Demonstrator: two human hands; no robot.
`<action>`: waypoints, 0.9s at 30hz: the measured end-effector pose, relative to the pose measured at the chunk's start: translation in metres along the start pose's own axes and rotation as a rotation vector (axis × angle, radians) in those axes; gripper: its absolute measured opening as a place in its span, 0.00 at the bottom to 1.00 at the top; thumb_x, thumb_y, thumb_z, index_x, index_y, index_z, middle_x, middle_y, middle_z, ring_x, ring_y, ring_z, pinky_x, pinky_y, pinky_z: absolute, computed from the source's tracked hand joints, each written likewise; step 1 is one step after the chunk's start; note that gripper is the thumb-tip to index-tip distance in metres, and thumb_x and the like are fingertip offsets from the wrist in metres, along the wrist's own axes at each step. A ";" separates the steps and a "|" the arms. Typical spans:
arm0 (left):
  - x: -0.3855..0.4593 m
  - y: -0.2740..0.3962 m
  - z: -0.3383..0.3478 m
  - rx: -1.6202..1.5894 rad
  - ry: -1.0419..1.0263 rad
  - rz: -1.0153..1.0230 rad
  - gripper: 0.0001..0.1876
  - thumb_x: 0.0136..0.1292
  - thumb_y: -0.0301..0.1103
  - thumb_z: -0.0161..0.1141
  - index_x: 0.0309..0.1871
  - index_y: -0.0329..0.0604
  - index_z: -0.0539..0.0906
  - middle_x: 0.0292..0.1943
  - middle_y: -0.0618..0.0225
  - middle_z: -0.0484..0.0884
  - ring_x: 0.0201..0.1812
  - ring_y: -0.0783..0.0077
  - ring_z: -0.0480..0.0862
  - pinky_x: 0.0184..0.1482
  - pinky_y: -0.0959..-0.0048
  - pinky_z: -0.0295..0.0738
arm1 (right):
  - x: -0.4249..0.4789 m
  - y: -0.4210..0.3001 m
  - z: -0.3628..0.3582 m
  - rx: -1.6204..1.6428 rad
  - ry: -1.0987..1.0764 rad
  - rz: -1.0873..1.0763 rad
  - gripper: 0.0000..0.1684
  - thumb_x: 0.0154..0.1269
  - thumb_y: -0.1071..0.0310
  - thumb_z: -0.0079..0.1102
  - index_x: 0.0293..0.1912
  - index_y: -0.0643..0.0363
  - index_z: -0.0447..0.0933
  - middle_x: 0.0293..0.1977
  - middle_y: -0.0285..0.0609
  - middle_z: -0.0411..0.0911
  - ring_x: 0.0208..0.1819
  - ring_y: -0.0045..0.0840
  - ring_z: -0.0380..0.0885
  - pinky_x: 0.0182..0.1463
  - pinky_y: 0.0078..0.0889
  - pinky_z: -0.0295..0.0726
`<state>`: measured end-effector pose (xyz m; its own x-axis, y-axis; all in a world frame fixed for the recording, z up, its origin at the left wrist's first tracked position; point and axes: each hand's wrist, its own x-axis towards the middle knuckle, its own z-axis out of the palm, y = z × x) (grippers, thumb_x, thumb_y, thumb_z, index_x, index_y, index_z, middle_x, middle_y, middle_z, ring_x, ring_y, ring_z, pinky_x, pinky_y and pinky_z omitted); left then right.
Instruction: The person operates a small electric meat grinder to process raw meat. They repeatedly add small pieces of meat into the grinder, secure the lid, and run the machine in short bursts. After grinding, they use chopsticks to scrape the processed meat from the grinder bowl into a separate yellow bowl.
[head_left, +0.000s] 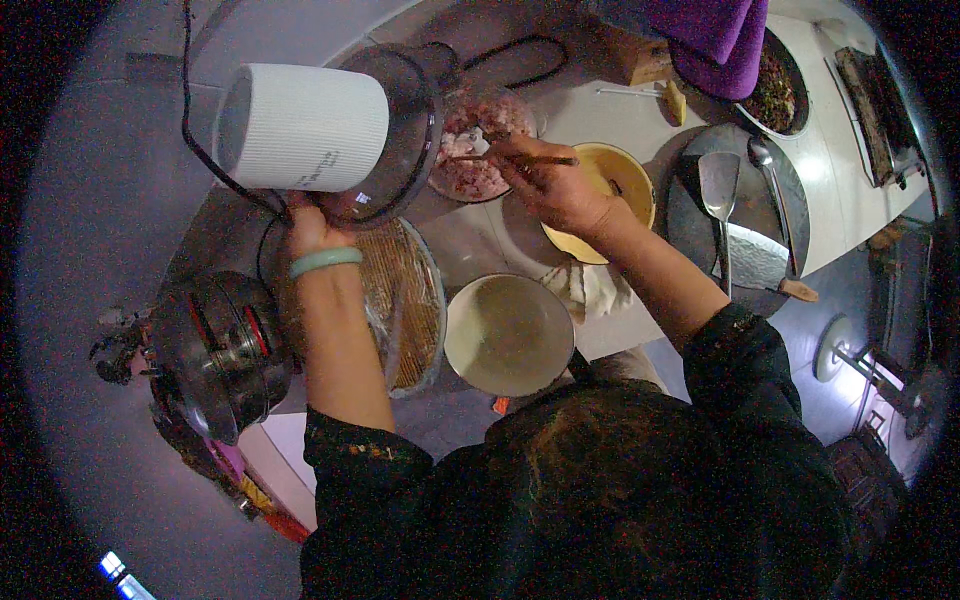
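My left hand (307, 223) is under a food processor with a white ribbed housing (311, 127) and a clear, dark-rimmed bowl (401, 135). The appliance lies tipped on its side, its bowl mouth facing a bowl of minced meat (487, 176). My fingers are mostly hidden beneath it; a pale green bangle circles that wrist. Above the meat, my right hand (547, 180) grips brown chopsticks (555, 160), their tips over the mince. A small whitish piece (472, 140) shows by those tips; what it is I cannot tell. Behind my right hand stands a yellow bowl (634, 176).
Near me are a pale pan (510, 337), a film-covered slatted tray (416, 315), a crumpled cloth (589, 289) and a dark pot (217, 352). Rightward, a spatula (720, 187), spoon (772, 180) and cleaver (750, 255) rest on a round board (686, 225). A black cord loops at left.
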<state>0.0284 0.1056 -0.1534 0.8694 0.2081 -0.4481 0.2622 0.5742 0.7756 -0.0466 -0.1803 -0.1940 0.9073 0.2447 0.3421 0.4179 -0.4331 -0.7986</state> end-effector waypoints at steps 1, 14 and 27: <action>0.000 -0.001 0.000 0.006 -0.004 0.026 0.19 0.65 0.47 0.49 0.50 0.44 0.75 0.47 0.61 0.79 0.47 0.60 0.79 0.48 0.59 0.78 | 0.004 -0.001 -0.003 0.093 -0.018 0.115 0.13 0.63 0.73 0.50 0.48 0.64 0.72 0.38 0.48 0.77 0.37 0.35 0.76 0.40 0.32 0.74; -0.002 -0.007 0.003 -0.011 -0.012 0.052 0.18 0.64 0.46 0.51 0.50 0.44 0.75 0.48 0.63 0.78 0.45 0.61 0.80 0.42 0.62 0.82 | -0.007 -0.029 -0.020 0.041 -0.007 0.056 0.08 0.60 0.69 0.52 0.39 0.62 0.74 0.31 0.55 0.74 0.33 0.47 0.75 0.36 0.40 0.75; 0.002 -0.011 0.002 0.030 0.075 0.052 0.18 0.65 0.44 0.50 0.51 0.42 0.75 0.48 0.60 0.78 0.45 0.59 0.80 0.43 0.59 0.81 | -0.012 0.017 -0.038 0.098 0.102 0.203 0.10 0.66 0.69 0.49 0.42 0.65 0.72 0.32 0.39 0.75 0.33 0.21 0.73 0.40 0.24 0.73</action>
<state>0.0278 0.0982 -0.1620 0.8487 0.2966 -0.4379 0.2308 0.5371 0.8113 -0.0486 -0.2234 -0.1924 0.9744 0.0704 0.2134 0.2241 -0.3773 -0.8986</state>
